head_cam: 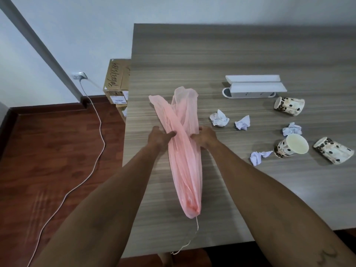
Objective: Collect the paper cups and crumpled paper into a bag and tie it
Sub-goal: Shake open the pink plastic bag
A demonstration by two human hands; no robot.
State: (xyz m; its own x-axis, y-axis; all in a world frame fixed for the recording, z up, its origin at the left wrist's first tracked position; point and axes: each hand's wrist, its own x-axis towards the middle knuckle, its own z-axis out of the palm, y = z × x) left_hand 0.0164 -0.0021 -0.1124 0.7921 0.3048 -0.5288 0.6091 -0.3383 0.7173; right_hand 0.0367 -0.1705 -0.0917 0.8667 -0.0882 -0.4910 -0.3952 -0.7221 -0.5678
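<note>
Item: thin pink plastic bag [183, 151], long and bunched, lying lengthwise on the grey wood-grain table [231, 51], a thin string trailing from its near end over the table edge. Left hand [160, 136] pinches the bag's left side; right hand [205, 136] grips its right side. Right of the bag: 4 crumpled white paper balls [219, 118], 3 brown-spotted paper cups [289, 106] lying on their sides, all outside the bag. Behind them, a white oblong holder [254, 86]. Floor, left: cardboard boxes [116, 79], white cable [96, 112].
</note>
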